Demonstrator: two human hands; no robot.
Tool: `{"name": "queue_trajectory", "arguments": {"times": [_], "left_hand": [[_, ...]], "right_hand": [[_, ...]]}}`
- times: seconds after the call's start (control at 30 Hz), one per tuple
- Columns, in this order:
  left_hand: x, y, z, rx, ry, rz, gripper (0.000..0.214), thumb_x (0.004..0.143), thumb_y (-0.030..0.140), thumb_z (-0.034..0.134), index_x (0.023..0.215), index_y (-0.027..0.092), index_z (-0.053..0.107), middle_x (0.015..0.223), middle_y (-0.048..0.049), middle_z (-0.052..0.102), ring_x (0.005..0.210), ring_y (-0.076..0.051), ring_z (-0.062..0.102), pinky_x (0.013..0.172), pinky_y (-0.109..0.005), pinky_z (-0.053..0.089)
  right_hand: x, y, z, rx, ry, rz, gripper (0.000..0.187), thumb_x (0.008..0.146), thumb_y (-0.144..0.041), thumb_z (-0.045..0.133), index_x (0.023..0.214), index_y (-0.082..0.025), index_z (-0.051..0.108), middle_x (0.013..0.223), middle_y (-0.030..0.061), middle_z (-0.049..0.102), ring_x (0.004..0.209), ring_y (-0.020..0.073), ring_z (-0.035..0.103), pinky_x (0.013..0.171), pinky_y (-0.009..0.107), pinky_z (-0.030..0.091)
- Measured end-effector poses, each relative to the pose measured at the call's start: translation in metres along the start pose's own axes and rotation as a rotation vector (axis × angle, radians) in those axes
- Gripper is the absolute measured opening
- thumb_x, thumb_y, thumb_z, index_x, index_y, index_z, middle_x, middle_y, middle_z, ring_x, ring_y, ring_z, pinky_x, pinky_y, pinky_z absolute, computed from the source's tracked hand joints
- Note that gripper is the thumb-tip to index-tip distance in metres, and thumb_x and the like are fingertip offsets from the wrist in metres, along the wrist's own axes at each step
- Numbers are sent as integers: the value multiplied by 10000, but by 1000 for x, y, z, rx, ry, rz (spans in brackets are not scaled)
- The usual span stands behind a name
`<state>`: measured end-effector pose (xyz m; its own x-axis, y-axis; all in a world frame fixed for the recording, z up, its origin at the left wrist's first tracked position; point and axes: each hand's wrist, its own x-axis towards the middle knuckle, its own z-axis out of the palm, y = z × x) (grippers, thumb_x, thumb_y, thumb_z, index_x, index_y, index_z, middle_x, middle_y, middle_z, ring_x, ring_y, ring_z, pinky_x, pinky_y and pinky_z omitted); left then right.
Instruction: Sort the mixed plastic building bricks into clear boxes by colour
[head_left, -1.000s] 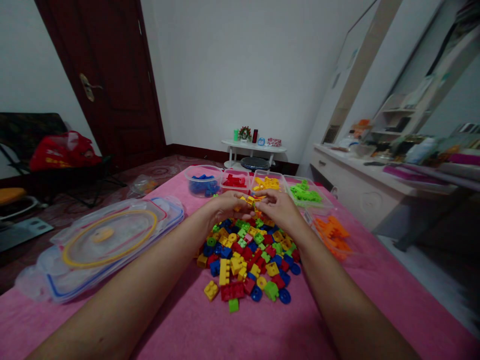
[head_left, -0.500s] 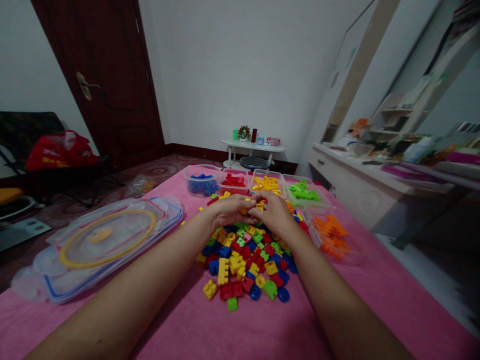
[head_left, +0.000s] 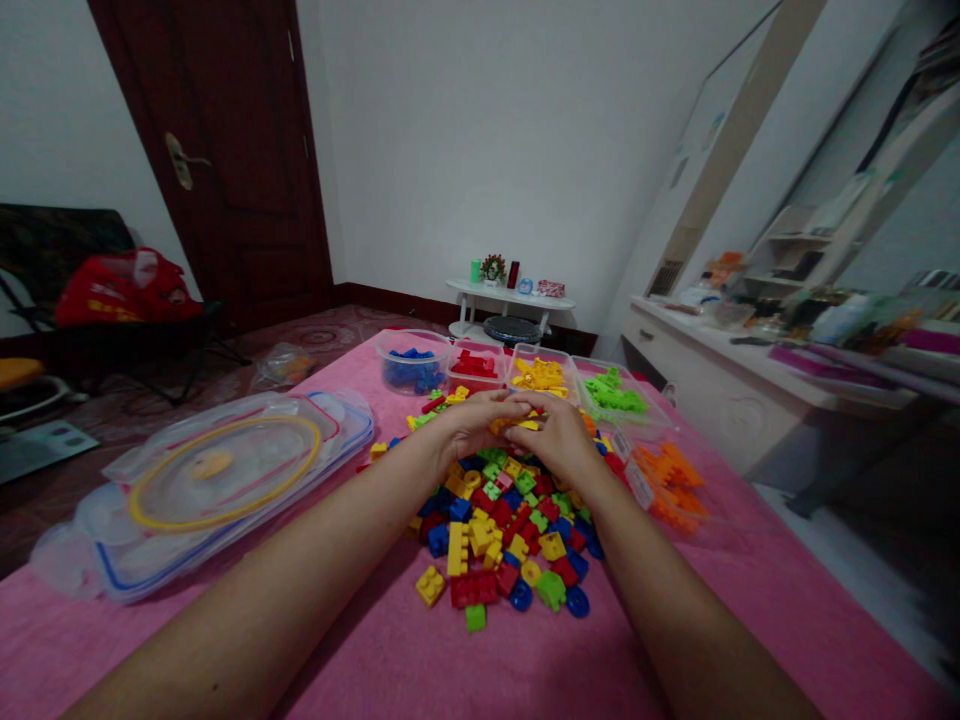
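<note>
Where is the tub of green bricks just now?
In the head view, the tub of green bricks sits far right in the back row, next to the tub of yellow bricks.

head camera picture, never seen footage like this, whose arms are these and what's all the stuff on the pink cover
There is no machine here. A person wears one camera on the head, looking forward and down, so the two bare arms coming in from the bottom edge are their own. The left hand and right hand meet above a pile of mixed bricks on a pink cloth, closed together on a few yellow bricks. Behind the pile stand clear tubs sorted by colour: blue, red, yellow, green. The orange pieces lie to the right. On the left lies a stack of clear lids.
</note>
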<state>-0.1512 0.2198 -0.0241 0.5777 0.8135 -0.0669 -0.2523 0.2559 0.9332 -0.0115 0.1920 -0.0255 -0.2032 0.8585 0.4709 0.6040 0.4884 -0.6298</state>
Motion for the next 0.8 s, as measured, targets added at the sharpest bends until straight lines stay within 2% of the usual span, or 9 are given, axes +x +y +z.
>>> {"name": "queue_trajectory", "arguments": {"times": [0.1,0.2,0.27,0.33,0.47,0.6,0.7,0.8], "left_hand": [[4,-2,-5,-93,-56,-1,358,641,247,759,928,124,585,823,-42,625,613,-129,581,583,-283,501],[7,-2,-9,-156,-54,-7,329,681,273,736,935,128,585,788,-37,623,605,-113,575,641,-289,507],[8,1,-11,-178,-25,-22,309,709,289,720,936,133,580,746,-30,612,617,-110,586,684,-279,504],[8,6,-13,-173,49,-28,305,736,300,701,957,138,568,751,-34,609,651,-115,605,709,-272,503],[6,16,-16,-70,261,23,346,799,261,633,1103,150,510,883,-68,618,717,-122,614,713,-272,513],[6,20,-22,158,403,88,389,804,218,611,1171,147,506,1110,-123,600,842,-142,619,692,-238,497],[9,19,-27,358,431,147,378,812,200,589,1176,117,535,1117,-141,617,930,-183,619,701,-249,492],[14,13,-33,514,427,214,341,816,170,563,1145,79,574,1078,-149,648,935,-193,624,737,-268,496]], "right_hand": [[0,5,3,159,-53,147,321,667,-215,672,986,-188,656,1029,40,674,875,188,641,787,320,532],[7,9,-2,413,-118,361,308,671,-233,685,965,-184,613,868,11,668,662,133,644,621,270,565],[19,13,-10,572,-115,478,271,665,-198,703,911,-181,589,755,-15,644,596,99,628,574,216,559],[37,19,-21,627,-62,559,248,656,-147,720,851,-179,572,667,-25,624,563,81,616,553,174,549],[81,39,-38,449,119,646,239,638,-81,748,760,-160,558,609,-4,623,514,84,604,530,180,553],[113,63,-50,253,256,652,312,584,-159,818,774,-129,571,571,7,606,500,120,612,507,215,550],[121,76,-55,80,320,614,460,554,-226,839,924,-109,592,722,62,667,651,185,669,573,262,560],[116,85,-55,-96,300,563,512,581,-244,811,1029,-106,605,940,119,683,849,235,671,682,303,553]]}}
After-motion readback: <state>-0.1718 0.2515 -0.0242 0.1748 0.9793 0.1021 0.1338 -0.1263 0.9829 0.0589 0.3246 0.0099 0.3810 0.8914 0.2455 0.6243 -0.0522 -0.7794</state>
